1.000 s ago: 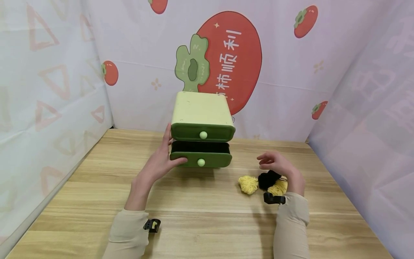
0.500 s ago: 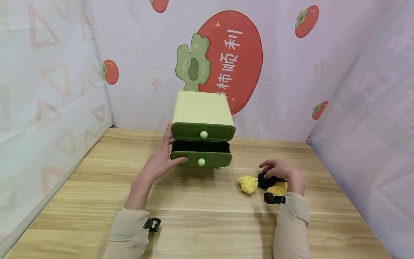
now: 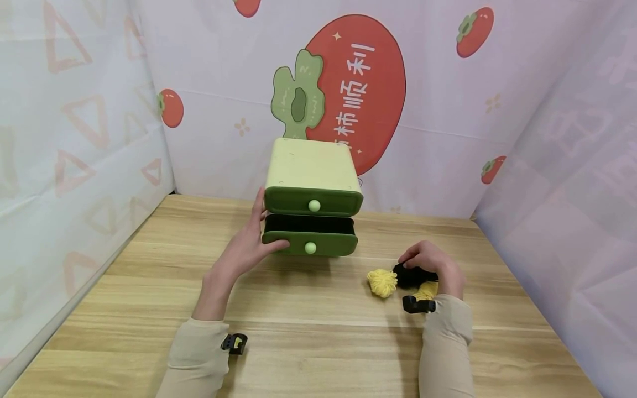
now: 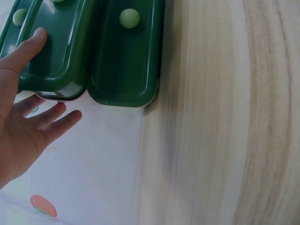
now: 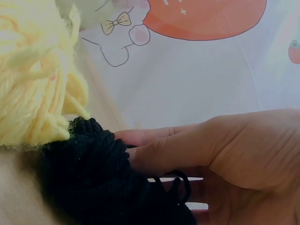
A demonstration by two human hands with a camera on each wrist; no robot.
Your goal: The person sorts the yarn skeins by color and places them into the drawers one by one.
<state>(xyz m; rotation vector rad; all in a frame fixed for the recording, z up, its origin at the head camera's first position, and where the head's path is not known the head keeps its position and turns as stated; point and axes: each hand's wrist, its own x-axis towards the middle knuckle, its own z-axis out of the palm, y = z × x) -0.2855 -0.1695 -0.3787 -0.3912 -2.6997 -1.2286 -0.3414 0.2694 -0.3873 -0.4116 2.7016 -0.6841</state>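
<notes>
A small cabinet with a cream top [image 3: 313,166] and green drawers stands at the back of the table. One drawer [image 3: 328,243], below the top one, is pulled out, its dark inside showing. My left hand [image 3: 244,249] is at the cabinet's left side, with the thumb on that drawer's front [image 4: 56,56] and the other fingers fairly straight along the side. On the right, my right hand [image 3: 432,264] pinches a black yarn bundle [image 3: 409,276] between thumb and fingers. A yellow yarn bundle [image 3: 382,283] lies just left of it, and another yellow bundle [image 3: 427,291] lies partly hidden under the wrist.
In the left wrist view, a lower drawer [image 4: 124,61] with a pale knob sits pushed in beneath the pulled-out one. Fabric walls with printed persimmons [image 3: 171,108] enclose the wooden table [image 3: 318,342] at the back and both sides.
The right hand has come down from above the yarn, its fingers have closed on the black bundle and shifted it slightly. The left hand stays at the cabinet.
</notes>
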